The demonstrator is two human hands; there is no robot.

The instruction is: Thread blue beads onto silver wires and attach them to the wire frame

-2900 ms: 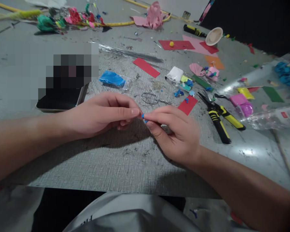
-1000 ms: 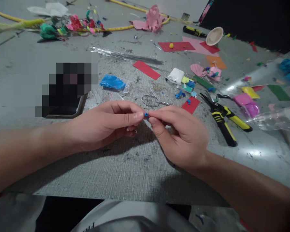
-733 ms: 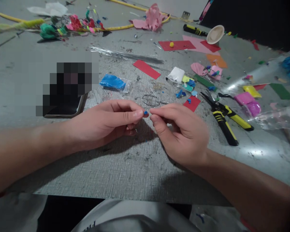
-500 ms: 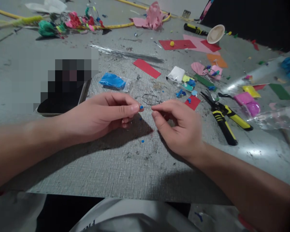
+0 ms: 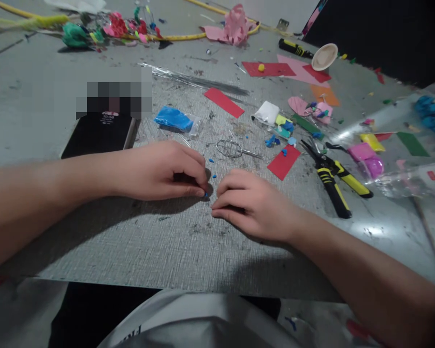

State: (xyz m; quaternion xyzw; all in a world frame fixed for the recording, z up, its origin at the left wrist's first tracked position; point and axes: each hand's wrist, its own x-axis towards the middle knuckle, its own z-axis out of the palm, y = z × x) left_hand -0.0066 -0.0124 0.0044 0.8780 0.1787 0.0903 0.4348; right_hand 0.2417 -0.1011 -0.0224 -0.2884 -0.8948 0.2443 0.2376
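Low over the table, the thumb and index finger of my left hand (image 5: 166, 170) are closed at a tiny blue clay bit (image 5: 206, 195). Just to its right, my right hand (image 5: 255, 205) rests with thumb and fingertips together; anything between them is hidden. Two more blue bits, an upper one (image 5: 211, 160) and a lower one (image 5: 214, 176), lie on the table beyond the fingertips. Behind my right hand lies a small racket-shaped wire piece (image 5: 229, 148) with a ring, cross wires and a twisted handle. A bag of blue clay (image 5: 174, 119) is beyond my left hand.
A phone (image 5: 97, 135) lies behind my left forearm. Pliers (image 5: 333, 179) with yellow-black handles and a clear plastic bottle (image 5: 413, 178) are at right. Farther back are thin wires (image 5: 199, 81), red paper strips (image 5: 224, 102), a white clay packet (image 5: 267, 113) and a paper cup (image 5: 324, 57).
My left hand has left one blue bit on the table and come nearer to me, to another bit. My right hand has moved down and left, away from the wire piece.
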